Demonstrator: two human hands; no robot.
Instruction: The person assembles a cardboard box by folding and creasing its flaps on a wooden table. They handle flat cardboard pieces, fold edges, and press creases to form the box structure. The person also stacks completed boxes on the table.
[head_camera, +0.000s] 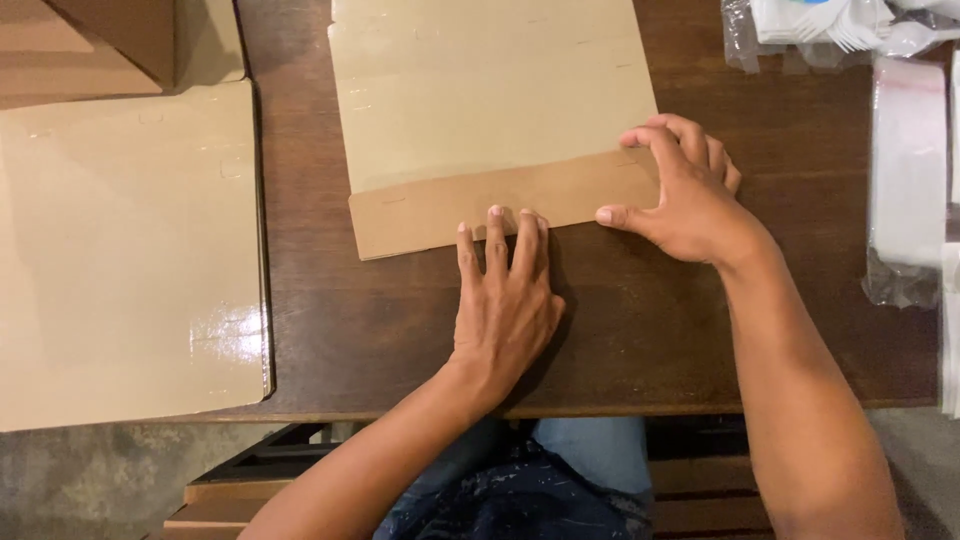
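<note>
Head view: I see both hands, left (505, 300) and right (680, 190), flat and unclenched, pressing the flat tan cardboard sheet's folded brown flap (480, 205) on the dark wooden table (640, 330); uneven pressure could skew the crease.

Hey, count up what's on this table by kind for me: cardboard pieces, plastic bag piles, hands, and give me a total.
Flat cardboard sheets: 2, the folded sheet under both hands and the glossy sheet at the table's left.
Cardboard box: 1, box at top left.
Plastic bag piles: 2, cutlery bags and clear bags.
Hands: 2, left hand and right hand.
Total: 7
</note>
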